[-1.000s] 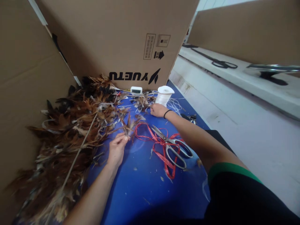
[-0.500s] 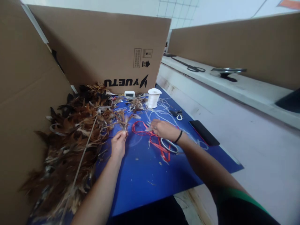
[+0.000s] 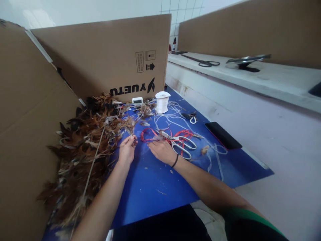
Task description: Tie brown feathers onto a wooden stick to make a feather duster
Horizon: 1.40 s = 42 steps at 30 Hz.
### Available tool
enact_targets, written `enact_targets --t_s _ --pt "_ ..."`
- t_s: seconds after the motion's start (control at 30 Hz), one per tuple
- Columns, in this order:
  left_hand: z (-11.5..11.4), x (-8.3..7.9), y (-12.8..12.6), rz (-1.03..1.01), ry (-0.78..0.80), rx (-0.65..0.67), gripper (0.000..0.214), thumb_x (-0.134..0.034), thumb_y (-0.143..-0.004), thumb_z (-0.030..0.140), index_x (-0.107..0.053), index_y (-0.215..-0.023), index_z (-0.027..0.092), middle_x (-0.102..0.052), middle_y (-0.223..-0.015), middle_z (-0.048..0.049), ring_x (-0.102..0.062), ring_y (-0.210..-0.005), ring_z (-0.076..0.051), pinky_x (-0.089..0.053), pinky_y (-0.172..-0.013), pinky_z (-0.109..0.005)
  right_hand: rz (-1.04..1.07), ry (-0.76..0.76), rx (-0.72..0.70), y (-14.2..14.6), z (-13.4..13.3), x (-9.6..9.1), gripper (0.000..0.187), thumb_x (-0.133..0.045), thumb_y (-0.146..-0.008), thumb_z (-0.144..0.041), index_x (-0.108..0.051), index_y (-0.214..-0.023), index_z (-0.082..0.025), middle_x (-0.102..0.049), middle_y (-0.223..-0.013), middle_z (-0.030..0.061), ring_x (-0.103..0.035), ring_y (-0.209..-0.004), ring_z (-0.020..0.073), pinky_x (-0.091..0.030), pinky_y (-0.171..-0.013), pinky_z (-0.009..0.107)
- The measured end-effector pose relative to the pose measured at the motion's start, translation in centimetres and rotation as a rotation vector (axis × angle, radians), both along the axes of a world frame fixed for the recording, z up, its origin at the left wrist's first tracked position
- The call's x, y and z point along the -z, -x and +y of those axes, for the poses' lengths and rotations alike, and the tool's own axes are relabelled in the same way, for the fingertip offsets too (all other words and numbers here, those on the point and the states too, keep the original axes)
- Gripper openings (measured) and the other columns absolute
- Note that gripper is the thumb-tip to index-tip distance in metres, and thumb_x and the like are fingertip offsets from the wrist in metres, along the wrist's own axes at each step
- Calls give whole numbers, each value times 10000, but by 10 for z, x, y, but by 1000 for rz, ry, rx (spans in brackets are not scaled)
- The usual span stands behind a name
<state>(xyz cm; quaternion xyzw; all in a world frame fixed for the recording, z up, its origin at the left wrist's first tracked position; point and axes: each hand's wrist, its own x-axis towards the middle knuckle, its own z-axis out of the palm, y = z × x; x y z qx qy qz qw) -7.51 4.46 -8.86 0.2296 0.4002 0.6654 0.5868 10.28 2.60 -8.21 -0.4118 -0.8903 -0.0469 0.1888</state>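
Currently my left hand (image 3: 128, 148) pinches the brown feather bunch (image 3: 129, 124) by its base, above the blue surface (image 3: 147, 187); my right hand (image 3: 164, 152), beside the scissors (image 3: 173, 138), seems to pinch a greyish tuft (image 3: 158, 136), slightly blurred. I judge this step as adding to the bunch; the next move calls for a steady left pinch and bringing the tuft across.

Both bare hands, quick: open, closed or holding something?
Left hand: closed, pinching a small brown feather bunch.
Right hand: curled by a blurry greyish feather; grip can't be told.
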Motion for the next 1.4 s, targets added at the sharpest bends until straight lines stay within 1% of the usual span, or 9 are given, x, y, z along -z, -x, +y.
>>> enact_targets --t_s 0.1,0.23,0.43,0.63,0.8,0.97,1.1,1.23,1.4 --pt "19 -6 -5 -27 -32 52 188 -781 -581 218 -666 -704 135 -627 -727 -14 -581 -695 -90 -444 -657 -226 -1 -16 12 -4 3 4 226 -389 -907 -175 -613 -936 -165 -632 -786 47 -549 -679 137 -368 -638 268" --pt "43 -5 -11 -98 -67 69 149 -761 -607 195 -651 -690 138 -609 -734 -7 -567 -673 -78 -437 -621 -207 -13 -45 2 -5 5 5 224 -393 -902 -155 -616 -890 -162 -627 -770 46 -552 -692 146 -370 -647 277" --pt "55 5 -13 -154 -59 125 143 -756 -614 201 -655 -694 138 -587 -709 -11 -552 -667 -77 -435 -609 -194 -28 -85 -9 -6 7 5 192 -431 -879 -140 -620 -879 -173 -614 -735 41 -549 -670 156 -382 -646 302" --pt "53 11 -9 -127 -98 191 153 -755 -623 236 -644 -679 147 -568 -723 -14 -538 -687 -87 -441 -638 -219 -31 -85 -11 -7 12 5 197 -439 -860 -110 -620 -902 -175 -620 -749 51 -560 -704 170 -404 -690 314" --pt "52 10 -9 -55 -113 263 177 -766 -616 258 -634 -649 144 -571 -723 -24 -527 -660 -91 -430 -617 -228 -35 -67 -31 -9 12 -1 210 -414 -880 -127 -617 -914 -169 -610 -760 60 -550 -726 174 -402 -706 315" --pt "46 8 -12 40 -186 319 211 -787 -586 268 -622 -593 136 -568 -724 -26 -520 -641 -95 -425 -624 -248 -33 -95 14 -11 9 -8 234 -389 -899 -146 -612 -965 -169 -617 -805 72 -543 -767 181 -384 -731 318" --pt "42 3 -15 122 -223 296 222 -806 -551 294 -655 -613 142 -567 -679 -23 -522 -634 -101 -427 -614 -239 -5 -100 36 -9 8 -8 228 -382 -898 -138 -608 -919 -163 -621 -803 74 -547 -785 181 -369 -719 315" --pt "36 -9 -19 155 -230 241 226 -827 -502 262 -645 -576 150 -586 -658 -14 -520 -595 -90 -424 -572 -216 -8 -68 8 -9 6 -8 204 -388 -895 -148 -588 -855 -160 -622 -761 65 -551 -744 171 -358 -682 305" --pt "12 -23 -20 113 -212 149 199 -815 -517 216 -656 -616 150 -601 -697 -21 -543 -653 -106 -446 -566 -216 -4 -62 -22 -10 3 -8 189 -395 -895 -167 -584 -892 -154 -633 -778 63 -559 -755 172 -369 -679 298"
